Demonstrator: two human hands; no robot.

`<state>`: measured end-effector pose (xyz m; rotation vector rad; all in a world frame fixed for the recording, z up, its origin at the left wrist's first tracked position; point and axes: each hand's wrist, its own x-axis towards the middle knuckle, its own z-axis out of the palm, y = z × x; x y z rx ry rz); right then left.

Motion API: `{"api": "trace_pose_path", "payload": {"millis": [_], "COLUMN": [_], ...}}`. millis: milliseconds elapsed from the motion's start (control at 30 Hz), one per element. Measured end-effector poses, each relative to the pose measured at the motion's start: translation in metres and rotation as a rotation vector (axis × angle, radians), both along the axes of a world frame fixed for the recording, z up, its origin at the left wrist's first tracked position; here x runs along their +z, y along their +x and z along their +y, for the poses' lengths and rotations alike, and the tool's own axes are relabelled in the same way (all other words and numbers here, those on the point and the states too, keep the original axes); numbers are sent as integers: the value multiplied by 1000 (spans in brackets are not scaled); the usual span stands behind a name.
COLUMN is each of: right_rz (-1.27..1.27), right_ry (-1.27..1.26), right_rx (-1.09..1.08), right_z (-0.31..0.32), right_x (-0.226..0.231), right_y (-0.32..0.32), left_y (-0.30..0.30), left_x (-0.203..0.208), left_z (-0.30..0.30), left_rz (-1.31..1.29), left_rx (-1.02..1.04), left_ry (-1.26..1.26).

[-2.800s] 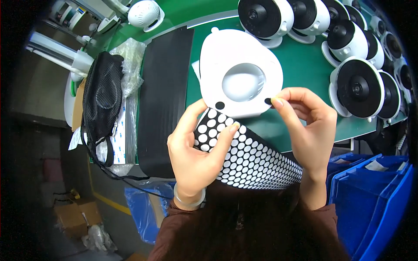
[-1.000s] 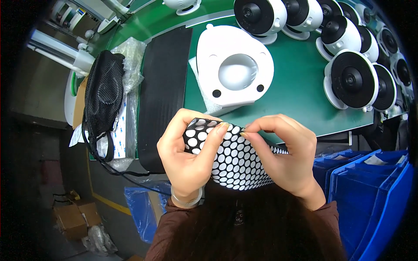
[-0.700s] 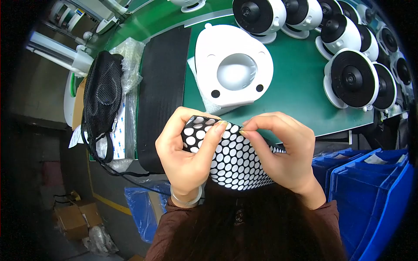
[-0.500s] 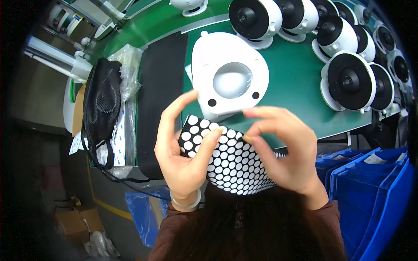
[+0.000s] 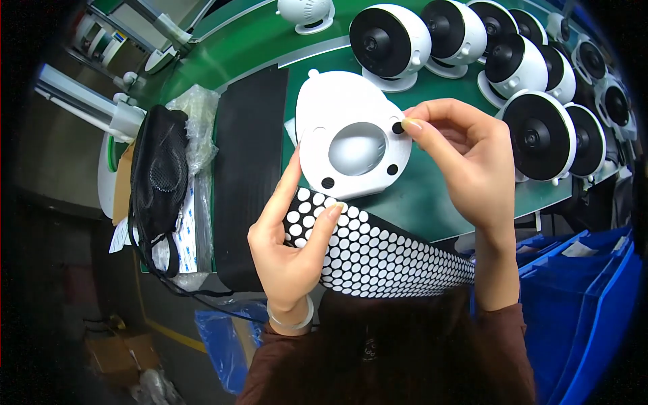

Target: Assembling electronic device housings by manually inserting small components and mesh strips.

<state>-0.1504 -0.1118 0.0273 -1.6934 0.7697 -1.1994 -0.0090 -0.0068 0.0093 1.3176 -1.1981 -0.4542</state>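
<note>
My left hand [image 5: 290,246] is closed on a black sheet covered with rows of white round stickers [image 5: 385,253], the thumb lying over its upper edge. Its index finger rests against the white camera housing [image 5: 341,94]. That housing lies on the bench with its round base toward me. Two black round pads [image 5: 328,183] sit on the base around a large recess [image 5: 358,148]. My right hand [image 5: 472,158] pinches another small black round pad [image 5: 398,127] between thumb and index finger, at the right rim of the base. Whether this pad touches the base I cannot tell.
Several white cameras with black fronts [image 5: 536,135] stand along the right and back of the green bench [image 5: 432,202]. A black mat [image 5: 248,169] and a black mesh pouch [image 5: 158,162] lie left. Blue bins [image 5: 574,317] stand at the lower right.
My right hand has moved up and right from the sticker sheet to the housing's base, carrying a black pad. The sheet now stretches out flatter to the right; my left hand still holds it.
</note>
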Motion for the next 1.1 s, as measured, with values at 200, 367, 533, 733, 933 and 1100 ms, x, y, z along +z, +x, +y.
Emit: {"api": "trace_pose_path", "payload": {"millis": [200, 367, 533, 733, 933, 1100], "right_rz": [-8, 49, 99, 172, 156, 169], "right_ry": [77, 14, -63, 43, -304, -147], "right_rx": [-8, -54, -114, -69, 17, 142], "right_z": [-2, 0, 1, -9, 36, 55], "right_x": [0, 0, -2, 0, -9, -25], "right_y": [4, 7, 9, 2, -14, -5], "left_y": [1, 2, 1, 0, 0, -6], "left_x": [-2, 0, -2, 1, 9, 16], "left_z": [-2, 0, -1, 6, 19, 24], "left_rz": [5, -7, -10, 42, 176, 197], "left_rx": [-13, -10, -24, 2, 43, 137], "left_ry": [7, 20, 2, 24, 124, 60]}}
